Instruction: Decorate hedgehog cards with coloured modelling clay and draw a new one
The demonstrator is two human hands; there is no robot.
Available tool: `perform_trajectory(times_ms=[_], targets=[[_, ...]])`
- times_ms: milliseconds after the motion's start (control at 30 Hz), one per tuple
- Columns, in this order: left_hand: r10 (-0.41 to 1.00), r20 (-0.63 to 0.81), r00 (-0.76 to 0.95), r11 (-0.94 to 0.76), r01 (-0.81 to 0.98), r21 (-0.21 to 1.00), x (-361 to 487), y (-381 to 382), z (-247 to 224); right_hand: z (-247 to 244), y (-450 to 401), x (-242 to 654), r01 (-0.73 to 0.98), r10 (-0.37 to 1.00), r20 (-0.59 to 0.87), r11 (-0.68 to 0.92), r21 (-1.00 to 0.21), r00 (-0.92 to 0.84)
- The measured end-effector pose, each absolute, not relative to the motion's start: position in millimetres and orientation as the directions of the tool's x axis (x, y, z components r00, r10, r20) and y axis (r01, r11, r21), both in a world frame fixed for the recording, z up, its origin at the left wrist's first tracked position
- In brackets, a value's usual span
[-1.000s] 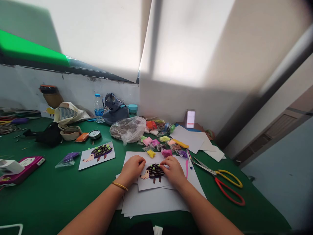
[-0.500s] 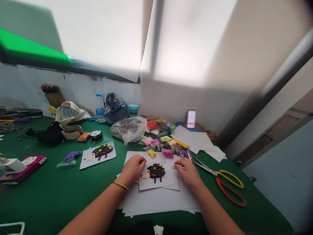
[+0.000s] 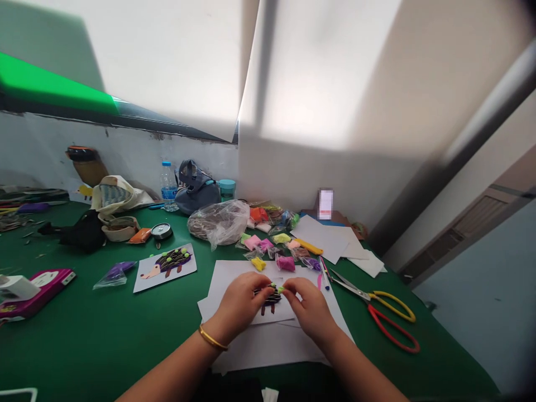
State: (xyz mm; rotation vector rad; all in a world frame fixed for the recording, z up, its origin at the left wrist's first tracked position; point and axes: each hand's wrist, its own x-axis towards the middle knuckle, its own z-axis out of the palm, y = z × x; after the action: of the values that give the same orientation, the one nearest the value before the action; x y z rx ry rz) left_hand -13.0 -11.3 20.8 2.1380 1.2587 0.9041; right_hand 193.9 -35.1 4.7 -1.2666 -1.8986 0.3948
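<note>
Green worktop (image 3: 104, 329): hedgehog card (image 3: 271, 315) on white paper (image 3: 268, 347). Right hand (image 3: 307, 304) pinches green lump (image 3: 281, 290); left hand (image 3: 242, 301) curled just beside, grip unclear.

There is one left hand (image 3: 240, 301) and one right hand (image 3: 310, 304), two hedgehog pictures (image 3: 176, 261), one gold bracelet (image 3: 211, 339), one big pair of scissors (image 3: 369, 296), and one blue-topped water bottle (image 3: 169, 192).

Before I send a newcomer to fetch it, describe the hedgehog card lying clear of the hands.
On the green table, look left of the hands to a plastic bag of purple clay. Right of it, a white card shows a hedgehog dotted with light green balls. Unlike the second card, under the hands, it lies uncovered.
</note>
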Motion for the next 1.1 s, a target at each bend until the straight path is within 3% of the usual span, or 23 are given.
perform_trajectory(times_ms=[133,233,367,500,667,800,967,1100], targets=[[0.907,0.151,0.394,-0.293,0.332,0.897,4.0,-24.8,24.2,16.2,-46.5,177.3,0.483,0.905,0.387,0.423,-0.767,-0.178],[0.929,0.141,0.342,-0.209,0.170,0.963,5.5,-25.5,23.0,20.7,-47.1,174.1,0.363,0.929,0.330,0.369,-0.856,-0.167],[0.935,0.251,0.249,-0.292,0.142,0.946,1.8,-26.8,26.0,24.6,-46.0,171.8,0.167,0.950,0.251,0.282,-0.945,-0.185],[0.894,0.353,0.278,-0.405,0.159,0.901,-0.2,-28.6,30.3,26.1,-44.8,169.0,0.058,0.944,0.222,0.243,-0.968,-0.245],[0.917,0.291,0.274,-0.287,-0.055,0.956,2.1,-28.1,34.6,25.8,-45.1,164.9,-0.134,0.964,0.177,0.152,-0.979,-0.198],[0.903,0.260,0.343,-0.214,-0.167,0.963,2.0,-27.7,36.9,27.3,-48.0,161.7,-0.035,0.953,0.176,0.173,-0.984,-0.246],[0.919,0.218,0.329,-0.237,0.018,0.971,-3.4,-28.4,38.6,30.8,-46.9,166.7,0.097,0.963,0.233,0.247,-0.964,-0.139],[0.887,0.333,0.322,-0.438,0.355,0.826,-5.7,-28.8,41.8,33.7,-42.8,173.5,0.191,0.948,0.257,0.291,-0.937,-0.186]])
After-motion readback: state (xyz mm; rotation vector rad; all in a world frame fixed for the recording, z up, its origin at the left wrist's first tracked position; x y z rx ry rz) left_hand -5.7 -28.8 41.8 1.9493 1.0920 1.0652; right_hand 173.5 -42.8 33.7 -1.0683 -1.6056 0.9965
